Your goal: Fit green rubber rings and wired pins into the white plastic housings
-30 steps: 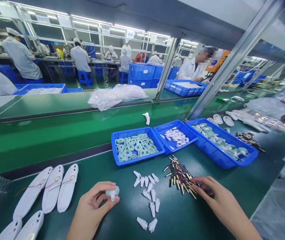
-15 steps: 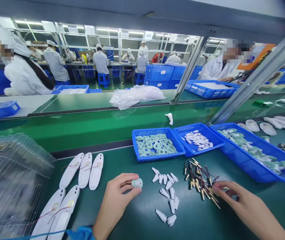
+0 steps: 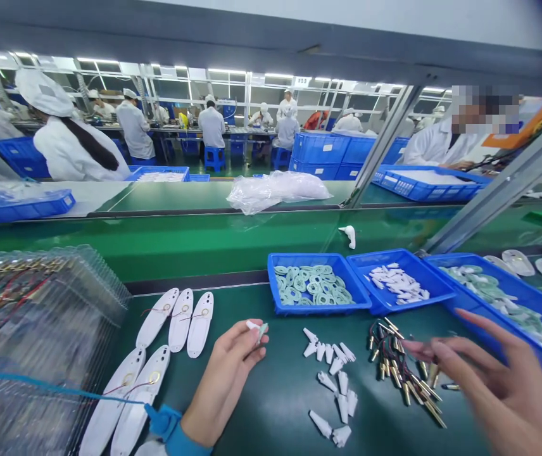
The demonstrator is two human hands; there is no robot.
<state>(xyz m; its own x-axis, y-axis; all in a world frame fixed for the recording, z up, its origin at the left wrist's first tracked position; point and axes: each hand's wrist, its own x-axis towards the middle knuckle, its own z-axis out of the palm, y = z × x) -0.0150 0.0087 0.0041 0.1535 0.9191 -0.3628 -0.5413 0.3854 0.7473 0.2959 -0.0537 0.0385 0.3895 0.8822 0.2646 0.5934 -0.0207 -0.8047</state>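
My left hand [image 3: 226,380] is closed in a pinch on a small pale green and white plastic part [image 3: 258,329], held just above the dark green mat. My right hand [image 3: 494,380] is blurred and raised over a heap of brass-tipped wired pins [image 3: 401,370]; its fingers are spread and nothing shows in them. Between the hands lie several small white plastic nozzles [image 3: 335,380]. White elongated shells with thin wires [image 3: 176,320] lie to the left of my left hand.
Three blue bins stand behind: one of green rings [image 3: 316,285], one of white bits [image 3: 399,282], a long one [image 3: 503,297] at right. A stack of clear trays [image 3: 33,329] fills the left. A green conveyor [image 3: 180,244] runs behind, with a plastic bag [image 3: 278,190]. Other workers stand beyond.
My right hand has lifted off the pin heap and spread its fingers. My left hand has turned the small part upward. The view has panned further left.
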